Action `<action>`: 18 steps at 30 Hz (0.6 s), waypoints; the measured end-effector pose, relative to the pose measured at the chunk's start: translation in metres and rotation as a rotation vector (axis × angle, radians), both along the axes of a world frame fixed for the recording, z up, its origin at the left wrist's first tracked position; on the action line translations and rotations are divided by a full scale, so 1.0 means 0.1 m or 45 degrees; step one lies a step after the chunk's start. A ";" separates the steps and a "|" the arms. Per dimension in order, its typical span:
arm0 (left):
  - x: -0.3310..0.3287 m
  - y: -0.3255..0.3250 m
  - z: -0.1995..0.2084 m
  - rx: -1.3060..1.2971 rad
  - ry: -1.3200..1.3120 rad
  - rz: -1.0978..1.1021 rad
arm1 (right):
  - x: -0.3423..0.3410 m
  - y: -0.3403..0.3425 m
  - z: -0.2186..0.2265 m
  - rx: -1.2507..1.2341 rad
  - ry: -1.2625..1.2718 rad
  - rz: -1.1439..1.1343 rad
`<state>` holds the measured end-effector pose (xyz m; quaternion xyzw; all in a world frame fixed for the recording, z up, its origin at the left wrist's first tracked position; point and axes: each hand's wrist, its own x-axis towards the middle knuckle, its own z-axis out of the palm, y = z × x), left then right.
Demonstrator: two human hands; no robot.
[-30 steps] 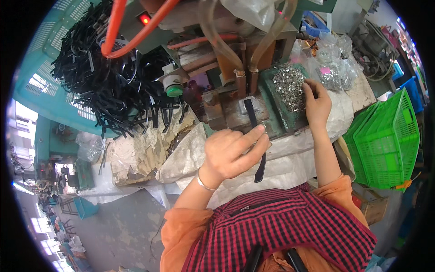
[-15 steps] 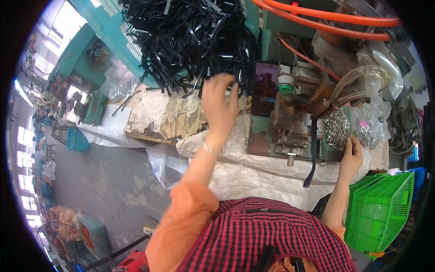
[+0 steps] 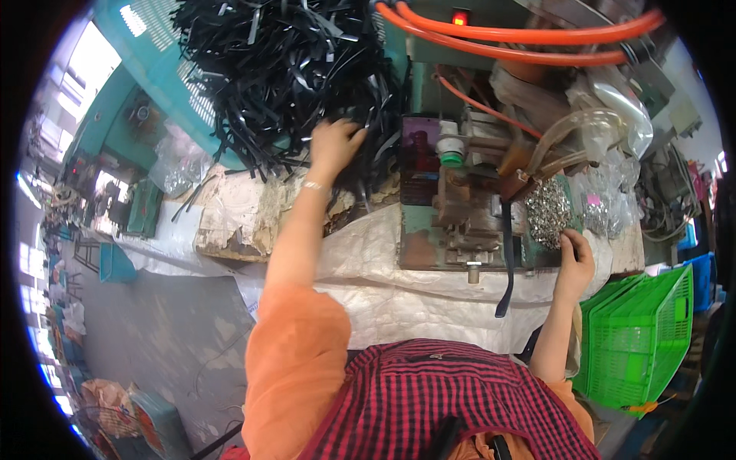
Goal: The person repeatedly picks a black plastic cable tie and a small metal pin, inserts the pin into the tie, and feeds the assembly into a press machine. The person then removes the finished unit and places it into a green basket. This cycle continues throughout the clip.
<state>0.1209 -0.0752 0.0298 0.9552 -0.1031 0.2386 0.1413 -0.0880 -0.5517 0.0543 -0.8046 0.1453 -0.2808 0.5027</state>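
A big heap of black strips (image 3: 284, 77) fills and spills over a teal plastic basket (image 3: 142, 46). My left hand (image 3: 336, 147) reaches in at the near side of the heap, slightly blurred, its thumb apart from the fingers and no strip plainly held. At the right, a pile of small shiny metal pieces (image 3: 547, 211) lies beside a greasy metal machine (image 3: 471, 203). At the near edge of that pile is my right hand (image 3: 576, 261), fingers bent and tips close together; whatever they pinch is too small to make out. One black strip (image 3: 507, 264) hangs down from the machine's front.
Orange hoses (image 3: 521, 44) arch over the machine. Clear plastic bags (image 3: 613, 192) lie right of the metal pieces. Stacked green crates (image 3: 636, 337) stand below at the right. A whitish sheet (image 3: 368, 268) drapes the bench's front edge. A purple-black flat case (image 3: 420, 161) sits left of the machine.
My left hand has moved away from me, up against the black strips. My right hand stays beside the metal pieces. The whole view has shifted a little.
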 end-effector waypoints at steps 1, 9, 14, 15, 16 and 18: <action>-0.14 0.10 0.05 -0.061 0.042 -0.022 | -0.12 -0.10 -0.03 -0.027 -0.028 -0.031; -0.42 0.37 0.47 -0.110 -0.211 0.138 | -0.10 0.55 0.74 -0.164 -0.141 0.433; -0.49 -0.02 0.73 -0.011 -0.555 0.304 | 0.45 1.04 0.73 0.171 -0.315 0.459; -0.52 -0.04 0.73 -0.016 -0.648 0.291 | 0.45 1.11 0.68 0.213 -0.350 0.460; -0.56 -0.04 0.75 -0.013 -0.734 0.288 | 0.44 1.16 0.64 0.261 -0.378 0.472; -0.57 0.07 0.78 -0.340 -0.766 0.019 | 0.40 1.24 0.70 0.415 -0.380 0.484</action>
